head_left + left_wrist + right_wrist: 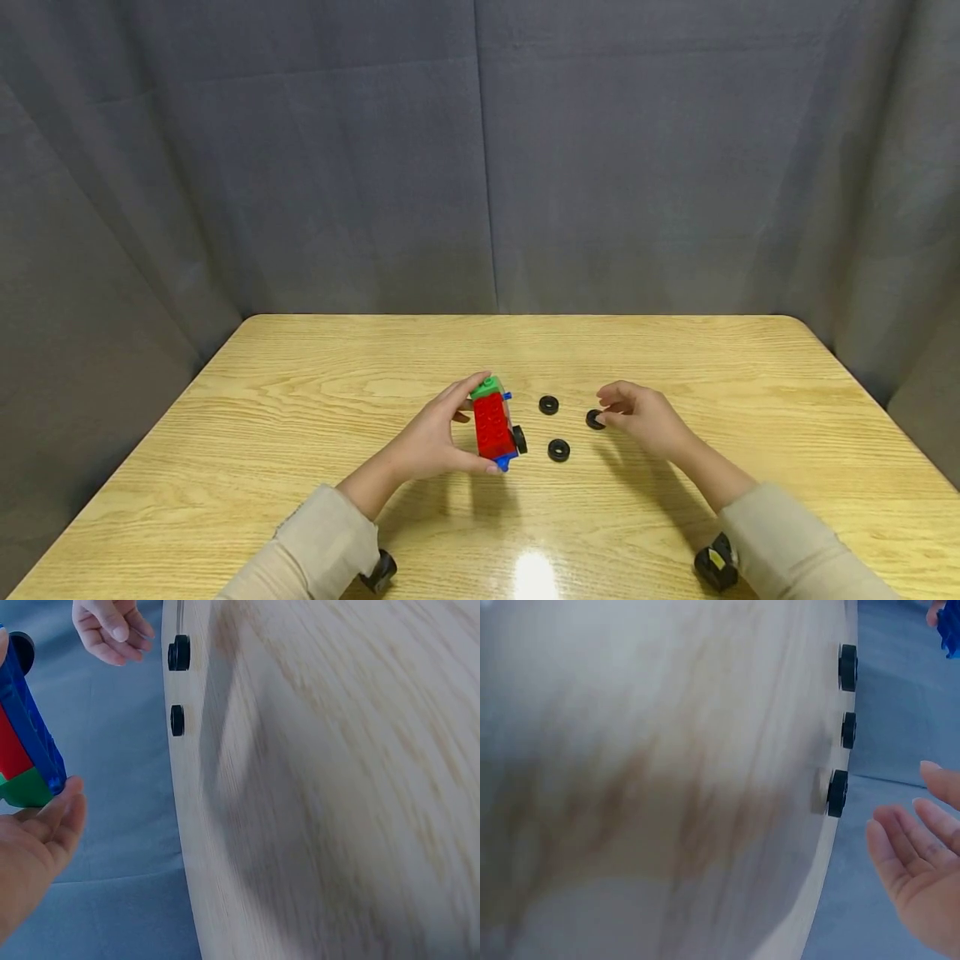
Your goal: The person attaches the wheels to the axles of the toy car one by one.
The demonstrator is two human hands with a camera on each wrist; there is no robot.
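Red, green, blue toy [492,423]; black wheels [558,457]

A grey curtain [360,167] hangs behind the bench [225,467] and down both its sides, with a vertical seam [483,158] near the middle and faint creases across. The bench is yellowish, wood-grained, with rounded far corners; a bright glare [535,577] sits at its near side.

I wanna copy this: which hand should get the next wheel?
Probably the right hand: it looks empty and is close to a loose black wheel. The left hand is busy holding the brick toy.
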